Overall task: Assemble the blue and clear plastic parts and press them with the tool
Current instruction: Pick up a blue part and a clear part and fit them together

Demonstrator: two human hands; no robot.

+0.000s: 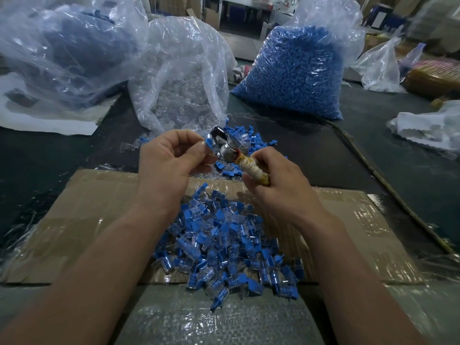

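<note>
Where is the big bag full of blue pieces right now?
In the head view, the bag of blue pieces stands at the far right of the table, beside the bag of clear pieces, beyond both hands.

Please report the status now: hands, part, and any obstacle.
Left hand pinches blue part. Right hand grips tool, head at part. No obstacle visible.

The heap of assembled parts point(224, 247) mixes bright blue with clear plastic on tan cardboard point(82, 220), itself glossy with clear tape. One transparent bag point(296, 70) is packed with solid blue pieces, another point(179, 78) with colourless ones. The tool point(231, 153) has a shiny silver head and a handle wrapped in cream and yellow, over a dark grey-green tabletop point(323, 150).
</note>
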